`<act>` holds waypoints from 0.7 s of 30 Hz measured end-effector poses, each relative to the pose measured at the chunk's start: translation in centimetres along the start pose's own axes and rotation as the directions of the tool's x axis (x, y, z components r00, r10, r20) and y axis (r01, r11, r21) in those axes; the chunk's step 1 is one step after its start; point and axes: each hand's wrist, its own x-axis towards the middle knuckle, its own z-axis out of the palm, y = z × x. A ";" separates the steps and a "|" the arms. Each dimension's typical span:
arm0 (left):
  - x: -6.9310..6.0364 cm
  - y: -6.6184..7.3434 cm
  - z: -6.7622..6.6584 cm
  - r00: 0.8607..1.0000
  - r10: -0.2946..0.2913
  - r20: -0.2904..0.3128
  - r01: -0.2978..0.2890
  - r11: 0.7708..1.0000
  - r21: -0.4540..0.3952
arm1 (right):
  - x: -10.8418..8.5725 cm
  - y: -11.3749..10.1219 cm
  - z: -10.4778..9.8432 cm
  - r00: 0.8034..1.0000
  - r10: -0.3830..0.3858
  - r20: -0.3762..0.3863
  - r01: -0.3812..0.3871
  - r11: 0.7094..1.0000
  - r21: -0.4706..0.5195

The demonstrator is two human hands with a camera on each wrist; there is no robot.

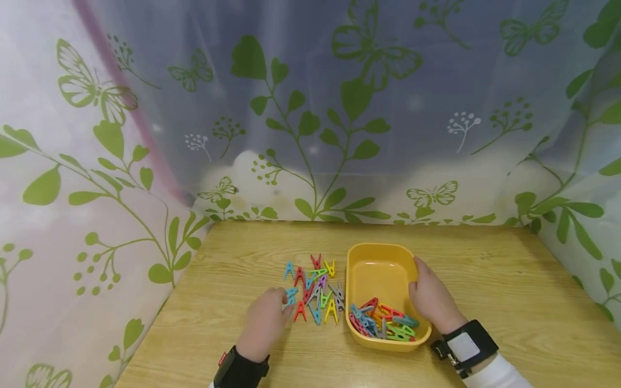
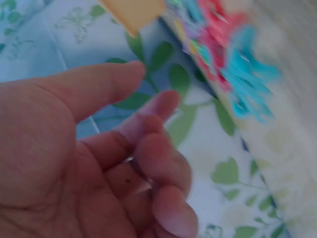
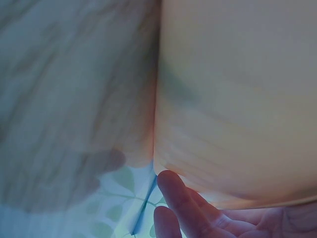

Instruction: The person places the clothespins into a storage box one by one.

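Observation:
My left hand (image 1: 264,320) is at the left edge of a loose spread of colourful clothespins (image 1: 331,311). Its thumb and loosely bent fingers are apart with nothing between them in the left wrist view. Just beyond the fingertips lie light blue clothespins (image 2: 247,74), blurred there. A yellow plastic basin (image 1: 380,247) stands right of the spread, with several mixed clothespins (image 1: 383,321) heaped at its near end. My right hand (image 1: 434,296) grips the basin's right rim, thumb on the inner side. In the right wrist view, fingers (image 3: 181,198) lie against the basin's outer wall (image 3: 237,124).
Everything stands on a wooden table (image 1: 509,291). A curtain with green leaves and butterflies (image 1: 310,134) hangs behind the table and along both sides. Dark straps with devices sit on both wrists.

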 end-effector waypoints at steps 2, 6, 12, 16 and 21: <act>-0.1 -0.7 0.0 0.999 -0.035 0.015 0.035 0.999 0.031 | 0.0 0.1 0.0 1.000 0.001 -0.003 -0.001 1.000 0.000; 0.1 -1.3 0.3 0.995 -0.089 0.047 0.086 0.994 0.064 | 0.0 0.2 0.1 1.000 0.006 -0.007 -0.006 1.000 0.004; 0.3 -1.4 0.6 0.987 -0.138 0.087 0.130 0.987 0.094 | 0.0 0.2 0.3 1.000 0.026 -0.004 -0.026 1.000 0.018; 0.4 -1.5 0.9 0.987 -0.124 0.106 0.113 0.988 0.101 | 0.0 0.2 0.3 1.000 0.027 -0.012 -0.027 0.999 0.021; 0.5 -1.9 1.4 0.987 -0.117 0.113 0.107 0.990 0.089 | 0.1 0.1 0.4 1.000 0.020 -0.018 -0.019 1.000 0.016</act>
